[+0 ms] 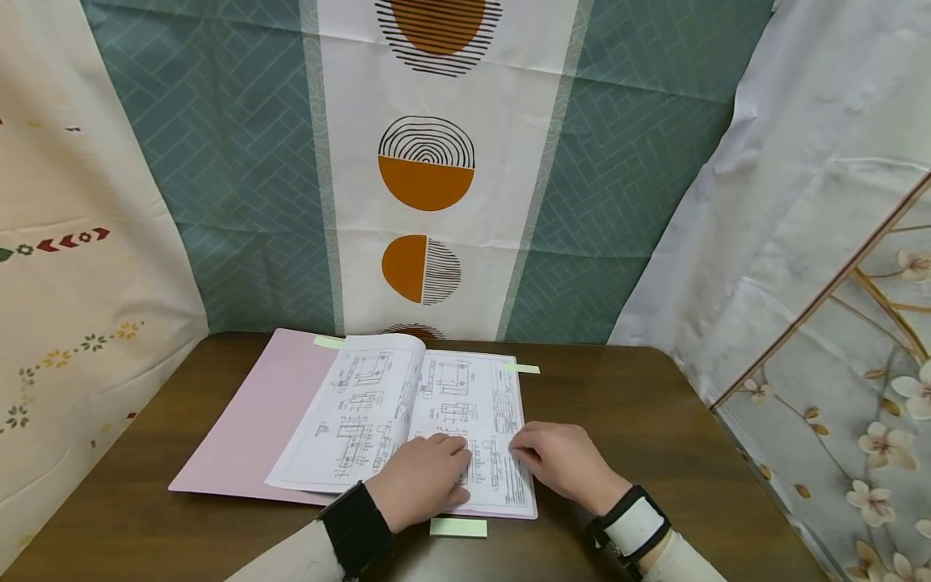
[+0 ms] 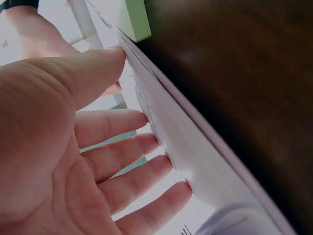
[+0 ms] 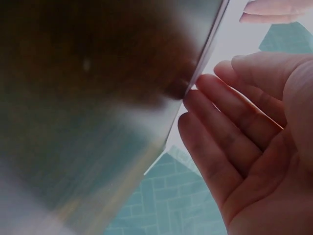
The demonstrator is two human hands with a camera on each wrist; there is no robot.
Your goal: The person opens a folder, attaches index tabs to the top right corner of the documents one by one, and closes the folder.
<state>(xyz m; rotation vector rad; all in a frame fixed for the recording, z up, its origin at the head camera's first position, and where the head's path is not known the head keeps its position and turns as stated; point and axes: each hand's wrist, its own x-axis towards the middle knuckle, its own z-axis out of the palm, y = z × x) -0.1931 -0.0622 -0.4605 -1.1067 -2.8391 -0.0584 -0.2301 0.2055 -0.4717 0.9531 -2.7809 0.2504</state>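
Observation:
A pink-covered booklet of technical drawings lies spread on the table, its pink cover [image 1: 247,428] out to the left. One printed page [image 1: 364,412] is turned to the left and bulges up near the fold. On the right-hand page [image 1: 502,485] rests my left hand [image 1: 425,477], palm down; in the left wrist view its fingers [image 2: 129,147] extend fairly straight with their tips at the paper. My right hand [image 1: 563,461] lies at that page's right edge. The right wrist view shows its loosely bent fingers [image 3: 230,132] touching along the edge, gripping nothing visible.
Pale green sticky tabs stick out from the booklet: one at the front edge [image 1: 458,528], one at the upper right [image 1: 527,369] and one at the upper left [image 1: 329,342]. The brown wooden table [image 1: 625,396] ends against a patterned curtain [image 1: 451,283] behind.

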